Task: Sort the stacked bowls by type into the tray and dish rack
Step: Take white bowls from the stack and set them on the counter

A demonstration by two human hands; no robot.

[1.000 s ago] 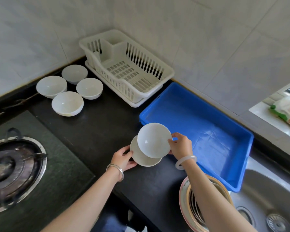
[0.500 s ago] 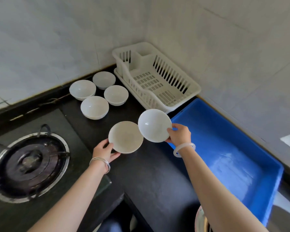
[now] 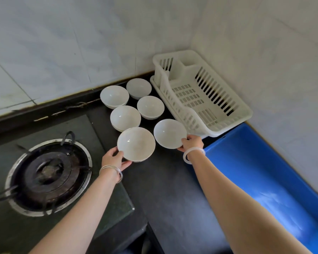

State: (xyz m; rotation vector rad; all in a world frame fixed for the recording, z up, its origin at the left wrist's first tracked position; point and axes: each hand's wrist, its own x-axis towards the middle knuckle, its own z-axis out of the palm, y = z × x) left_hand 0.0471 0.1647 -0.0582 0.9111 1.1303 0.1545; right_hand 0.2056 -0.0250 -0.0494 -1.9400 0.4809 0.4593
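My left hand (image 3: pixel 116 159) grips the near rim of a white bowl (image 3: pixel 136 143) just in front of the bowl cluster. My right hand (image 3: pixel 191 144) pinches the rim of a second white bowl (image 3: pixel 170 133) beside the white dish rack (image 3: pixel 200 92). Several more white bowls (image 3: pixel 125 116) stand on the black counter by the back wall. The rack holds nothing. The blue tray (image 3: pixel 264 180), to the right of my right arm, holds nothing either.
A gas burner (image 3: pixel 48 173) sits at the left on a dark glass hob. White tiled walls meet in the corner behind the rack. Bare black counter (image 3: pixel 165 189) lies between my arms.
Both hands carried their bowls away from the tray to the back left, up to the bowl cluster. The view swung left, so the sink dropped out of sight.
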